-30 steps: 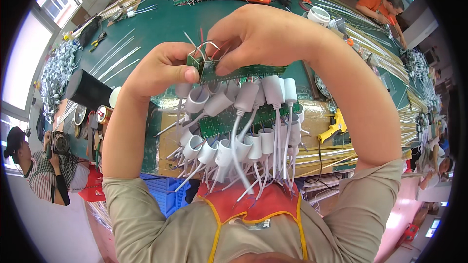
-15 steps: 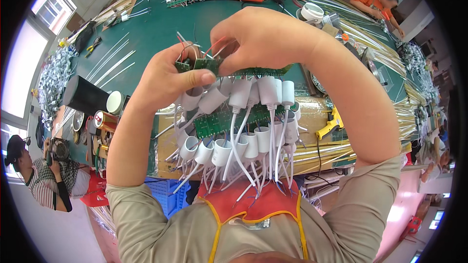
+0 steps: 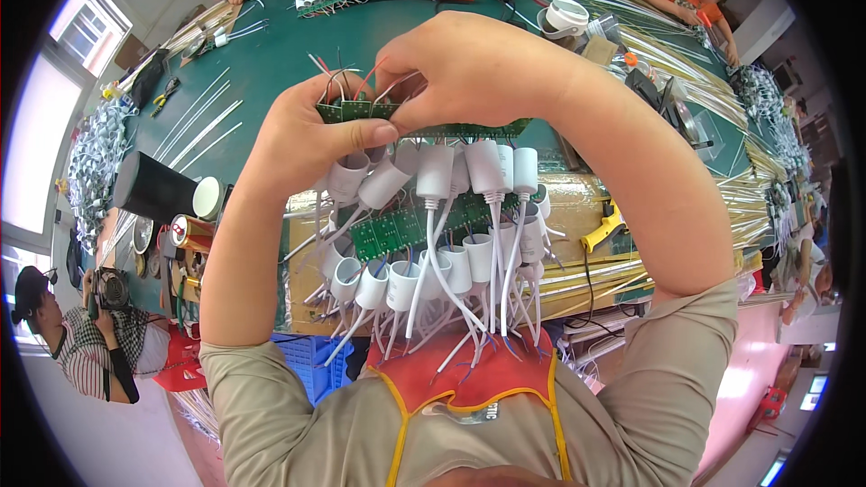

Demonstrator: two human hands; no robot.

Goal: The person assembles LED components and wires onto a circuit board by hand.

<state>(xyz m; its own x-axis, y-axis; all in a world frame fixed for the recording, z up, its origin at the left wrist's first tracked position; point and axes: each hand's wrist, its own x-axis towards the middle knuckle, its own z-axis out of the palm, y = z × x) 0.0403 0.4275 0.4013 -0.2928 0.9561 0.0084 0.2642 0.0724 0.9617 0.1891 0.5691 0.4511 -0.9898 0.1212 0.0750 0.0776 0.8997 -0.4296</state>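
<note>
Both hands, left hand (image 3: 307, 140) and right hand (image 3: 469, 68), pinched on green circuit-board strip (image 3: 361, 111) at frame centre; white capsules (image 3: 433, 171) already hanging, strip's left end bare.

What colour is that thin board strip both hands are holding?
Green, seen in the head view: the circuit board strip, with white cylinders hanging below.

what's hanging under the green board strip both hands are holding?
Under the green board strip, held by the left hand and right hand, white cylindrical housings dangle with white leads. A second strip sits lower. The board's middle is covered by fingers.
</note>
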